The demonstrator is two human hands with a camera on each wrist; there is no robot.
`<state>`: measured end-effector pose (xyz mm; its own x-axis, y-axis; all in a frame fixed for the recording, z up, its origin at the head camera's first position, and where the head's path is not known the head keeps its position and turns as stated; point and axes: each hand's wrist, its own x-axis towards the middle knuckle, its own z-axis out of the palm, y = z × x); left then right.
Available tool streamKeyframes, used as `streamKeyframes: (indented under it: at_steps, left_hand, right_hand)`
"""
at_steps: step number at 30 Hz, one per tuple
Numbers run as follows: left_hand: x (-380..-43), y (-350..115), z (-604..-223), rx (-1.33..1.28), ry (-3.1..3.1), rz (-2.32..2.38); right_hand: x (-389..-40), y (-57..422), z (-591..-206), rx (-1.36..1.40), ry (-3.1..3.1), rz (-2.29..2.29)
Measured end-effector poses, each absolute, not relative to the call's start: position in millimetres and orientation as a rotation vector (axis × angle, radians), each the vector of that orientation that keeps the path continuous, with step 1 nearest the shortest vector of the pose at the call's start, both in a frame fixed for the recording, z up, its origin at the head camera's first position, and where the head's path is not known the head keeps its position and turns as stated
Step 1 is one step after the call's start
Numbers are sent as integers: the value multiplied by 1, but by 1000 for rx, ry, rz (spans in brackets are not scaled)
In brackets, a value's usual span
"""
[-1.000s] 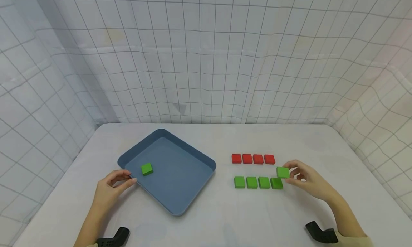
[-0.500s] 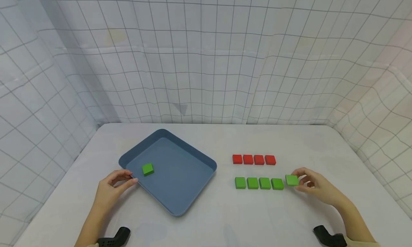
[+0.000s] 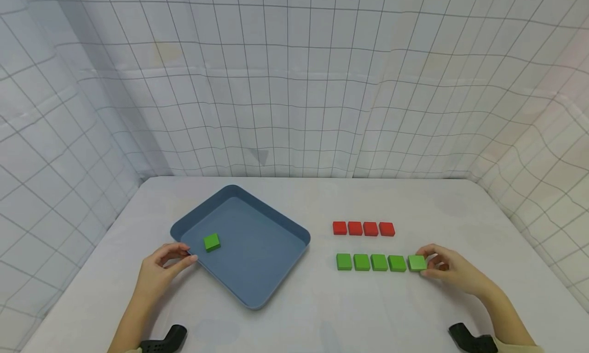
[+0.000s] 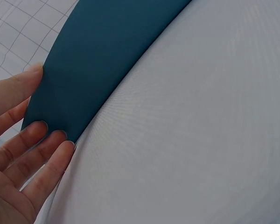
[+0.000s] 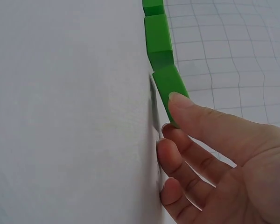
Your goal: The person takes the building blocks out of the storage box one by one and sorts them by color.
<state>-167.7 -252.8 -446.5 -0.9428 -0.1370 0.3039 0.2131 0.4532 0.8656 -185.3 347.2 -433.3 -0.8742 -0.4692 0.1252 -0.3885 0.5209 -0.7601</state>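
Note:
In the head view, my right hand [image 3: 455,271] pinches a green block [image 3: 416,263] at the right end of a row of green blocks [image 3: 361,262]. The right wrist view shows the thumb [image 5: 196,112] on the face of the held block [image 5: 168,88]. Whether this block lies fully flat on the table is hard to tell. My left hand [image 3: 158,271] holds the near-left wall of a blue tray [image 3: 248,296]. Seen from the left wrist, several fingertips press the outside of the tray wall [image 4: 88,70]. One more green block [image 3: 211,242] lies inside the tray.
Behind the green row runs a parallel row of red blocks [image 3: 363,228]. A white cloth covers the table [image 3: 313,312]. White gridded curtains [image 3: 294,87] hang at the back and both sides.
My right hand has moved right and down with its green block, from above the row's last block to the row's right end. My left hand stays at the tray.

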Motion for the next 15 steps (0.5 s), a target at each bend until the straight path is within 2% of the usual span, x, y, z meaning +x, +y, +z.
streamKeyframes:
  at_steps: [15]
  left_hand:
    - [-167, -253, -447, -61, -2382, -1499]
  right_hand:
    - [-186, 348, -438, -672, 2663, -1230]
